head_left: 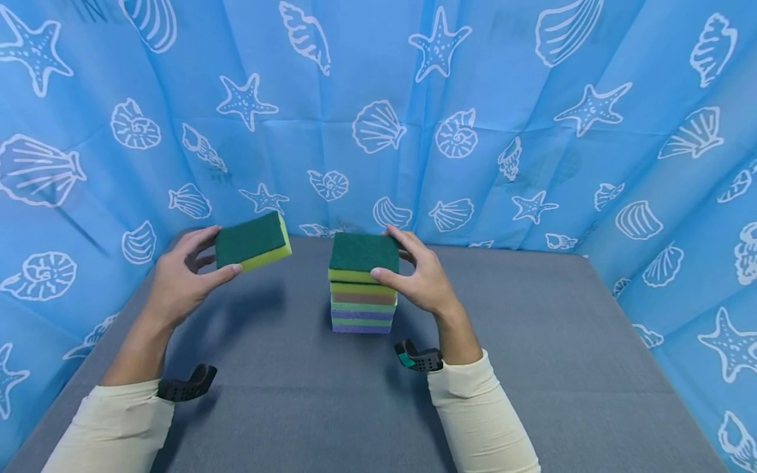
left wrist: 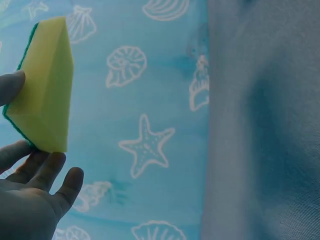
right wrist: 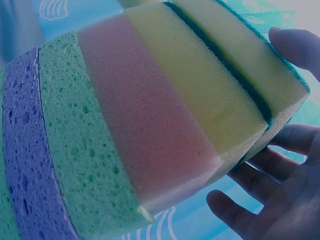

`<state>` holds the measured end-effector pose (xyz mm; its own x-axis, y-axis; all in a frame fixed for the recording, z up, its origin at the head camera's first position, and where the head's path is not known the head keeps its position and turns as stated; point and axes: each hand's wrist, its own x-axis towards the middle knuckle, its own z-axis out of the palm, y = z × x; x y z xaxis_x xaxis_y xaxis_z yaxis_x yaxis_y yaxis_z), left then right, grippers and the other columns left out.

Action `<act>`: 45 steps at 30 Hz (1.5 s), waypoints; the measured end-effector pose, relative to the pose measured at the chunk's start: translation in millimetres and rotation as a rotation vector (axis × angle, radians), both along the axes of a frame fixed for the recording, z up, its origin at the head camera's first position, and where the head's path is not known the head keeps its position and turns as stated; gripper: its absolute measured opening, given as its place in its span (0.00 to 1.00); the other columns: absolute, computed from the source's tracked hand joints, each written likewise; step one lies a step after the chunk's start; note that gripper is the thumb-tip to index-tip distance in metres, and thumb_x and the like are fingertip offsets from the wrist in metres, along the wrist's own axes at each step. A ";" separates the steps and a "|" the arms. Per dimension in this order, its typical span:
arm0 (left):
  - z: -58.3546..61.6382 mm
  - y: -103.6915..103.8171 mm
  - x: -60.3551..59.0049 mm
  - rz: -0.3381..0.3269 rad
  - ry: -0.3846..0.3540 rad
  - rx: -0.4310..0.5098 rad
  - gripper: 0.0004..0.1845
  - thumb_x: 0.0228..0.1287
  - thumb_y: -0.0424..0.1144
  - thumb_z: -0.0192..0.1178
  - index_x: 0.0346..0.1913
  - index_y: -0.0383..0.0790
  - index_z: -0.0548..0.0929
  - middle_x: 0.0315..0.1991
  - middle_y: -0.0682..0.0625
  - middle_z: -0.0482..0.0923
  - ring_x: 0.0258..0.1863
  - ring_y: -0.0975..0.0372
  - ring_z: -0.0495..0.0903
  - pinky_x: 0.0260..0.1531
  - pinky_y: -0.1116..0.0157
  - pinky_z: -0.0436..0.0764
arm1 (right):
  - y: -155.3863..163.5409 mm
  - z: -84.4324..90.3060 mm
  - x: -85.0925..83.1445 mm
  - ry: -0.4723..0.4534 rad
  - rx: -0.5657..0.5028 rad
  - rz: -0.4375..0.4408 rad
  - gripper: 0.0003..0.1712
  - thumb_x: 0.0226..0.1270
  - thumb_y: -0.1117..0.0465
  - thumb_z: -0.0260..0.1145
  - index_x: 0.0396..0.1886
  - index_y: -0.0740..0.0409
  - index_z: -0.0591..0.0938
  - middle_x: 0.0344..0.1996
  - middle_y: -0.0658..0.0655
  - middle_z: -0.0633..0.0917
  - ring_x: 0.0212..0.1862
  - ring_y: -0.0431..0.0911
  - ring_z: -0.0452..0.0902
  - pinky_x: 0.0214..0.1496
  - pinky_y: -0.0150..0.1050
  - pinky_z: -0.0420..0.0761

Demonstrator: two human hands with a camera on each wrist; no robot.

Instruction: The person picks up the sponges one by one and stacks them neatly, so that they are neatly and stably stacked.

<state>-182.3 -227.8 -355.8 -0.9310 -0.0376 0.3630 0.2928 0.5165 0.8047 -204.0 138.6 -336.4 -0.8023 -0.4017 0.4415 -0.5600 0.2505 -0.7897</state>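
Two hands: both raised over the grey table, cream sleeves nearest the camera.
Left hand: pinches a loose sponge between thumb and fingers, held in the air left of the stack, green scouring side up, yellow foam below.
Right hand: thumb and fingers grasp the top sponge of the stack.
Stack: yellow, pinkish, green and purple layers, standing mid-table.
Backdrop: blue seashell cloth behind.

This looks like a small staged recording booth rather than a lived-in room: a light blue fabric backdrop printed with white shells and starfish hangs on the left, far and right sides, closing in a flat grey cloth-covered tabletop.
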 end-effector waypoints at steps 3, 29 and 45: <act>4.8 3.6 1.1 -0.015 0.008 0.000 0.40 0.57 0.37 0.71 0.71 0.37 0.65 0.63 0.44 0.65 0.62 0.48 0.66 0.56 0.52 0.72 | 2.9 -12.5 -10.6 0.004 0.001 0.000 0.42 0.56 0.68 0.66 0.71 0.71 0.62 0.60 0.70 0.70 0.58 0.59 0.67 0.61 0.59 0.67; 37.2 48.3 -4.3 -0.275 0.149 0.030 0.39 0.55 0.26 0.69 0.70 0.34 0.65 0.64 0.42 0.65 0.62 0.51 0.65 0.55 0.56 0.71 | 6.5 -24.6 -17.7 0.040 -0.003 0.003 0.50 0.59 0.40 0.68 0.74 0.61 0.61 0.62 0.58 0.71 0.61 0.49 0.67 0.61 0.58 0.67; 45.5 80.8 -14.9 -0.365 0.128 0.001 0.38 0.57 0.30 0.68 0.70 0.33 0.65 0.65 0.41 0.64 0.64 0.51 0.63 0.57 0.46 0.68 | 7.6 -23.1 -16.6 0.032 -0.004 0.013 0.45 0.57 0.65 0.70 0.73 0.63 0.60 0.63 0.63 0.70 0.63 0.55 0.65 0.62 0.60 0.65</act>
